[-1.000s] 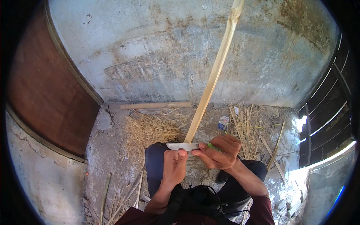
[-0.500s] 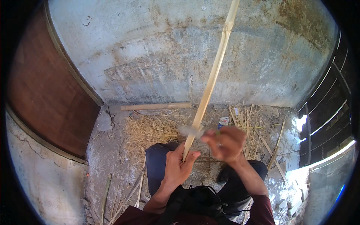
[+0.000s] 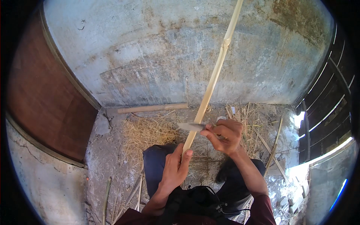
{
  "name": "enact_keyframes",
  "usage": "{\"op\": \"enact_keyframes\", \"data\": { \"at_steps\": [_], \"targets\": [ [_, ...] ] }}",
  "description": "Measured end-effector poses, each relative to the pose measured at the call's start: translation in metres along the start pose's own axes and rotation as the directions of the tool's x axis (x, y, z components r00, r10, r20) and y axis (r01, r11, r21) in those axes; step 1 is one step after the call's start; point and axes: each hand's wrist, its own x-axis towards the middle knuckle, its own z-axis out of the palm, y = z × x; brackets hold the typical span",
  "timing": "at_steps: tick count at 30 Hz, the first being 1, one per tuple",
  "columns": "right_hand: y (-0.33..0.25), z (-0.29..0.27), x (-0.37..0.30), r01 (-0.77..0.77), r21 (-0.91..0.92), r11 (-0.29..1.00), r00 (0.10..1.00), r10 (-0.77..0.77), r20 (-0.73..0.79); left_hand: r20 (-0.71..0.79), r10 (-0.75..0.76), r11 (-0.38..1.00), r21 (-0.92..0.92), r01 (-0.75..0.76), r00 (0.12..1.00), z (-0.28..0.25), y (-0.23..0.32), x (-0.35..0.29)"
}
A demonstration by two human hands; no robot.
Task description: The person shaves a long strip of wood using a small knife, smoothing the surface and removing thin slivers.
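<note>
A long split bamboo strip (image 3: pixel 214 73) slants up and away from me, past a knobby node, and runs out of the top of the view. My left hand (image 3: pixel 175 167) is closed round its near end, the thumb lying along the strip. In my right hand (image 3: pixel 224 138) is a knife (image 3: pixel 190 126), its handle mostly hidden by the closed fingers. The blade points left and lies across the strip, a short way beyond my left hand. A small pale curl shows beside the strip just above the knife.
A heap of straw-like shavings (image 3: pixel 148 131) covers the floor ahead, with more scraps and strips at right. A bamboo pole (image 3: pixel 153 108) lies along the wall (image 3: pixel 150 63). My knees are on either side of the work. A brown panel (image 3: pixel 45 93) stands at left, dark slats (image 3: pixel 326 112) at right.
The knife, blurred before, is now sharp and sits slightly farther down in front of the strip. My right hand has shifted a little left. My left hand keeps its grip.
</note>
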Motion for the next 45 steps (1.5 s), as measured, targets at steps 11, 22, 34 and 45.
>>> {"op": "enact_keyframes", "data": {
  "at_steps": [11,22,34,45],
  "targets": [
    [-0.019,0.009,-0.009,0.116,0.033,0.993,0.990,-0.118,0.071,0.022,0.066,0.998,-0.017,-0.066,0.998,-0.005,0.001,0.003],
    [0.003,0.011,-0.005,-0.084,0.170,0.982,0.994,0.093,-0.049,0.023,-0.025,0.999,-0.042,0.026,0.999,0.002,-0.008,-0.002],
    [-0.020,0.018,-0.008,-0.086,0.206,0.975,0.995,0.075,0.058,0.051,-0.041,0.988,-0.148,0.048,0.998,0.001,-0.015,0.005],
    [-0.020,0.015,-0.002,-0.010,0.064,0.998,0.998,0.006,0.068,-0.070,0.017,0.991,0.130,-0.008,0.997,-0.005,0.013,0.005]
  ]
}}
